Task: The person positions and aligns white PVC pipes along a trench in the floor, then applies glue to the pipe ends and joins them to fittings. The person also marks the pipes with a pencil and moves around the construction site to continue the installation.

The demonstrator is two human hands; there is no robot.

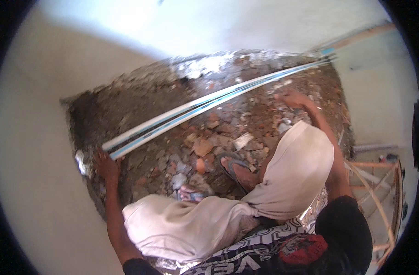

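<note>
Two long white pipes with blue stripes lie side by side. They slant from the near left up to the far right across a dug-out pit. My left hand is at their near left end, its fingers and thumb closed about the end of the nearer pipe. My right hand hovers over the rubble on the near side of the pipes, apart from them. Its fingers point left, loosely stretched, and nothing shows in them. Below the pipes, my sandalled feet rest on broken brick and soil.
Pale walls border the pit on the left and at the back. A broken masonry edge runs along the far side. Brick chunks and stones lie around my feet. At the right stands a wooden frame.
</note>
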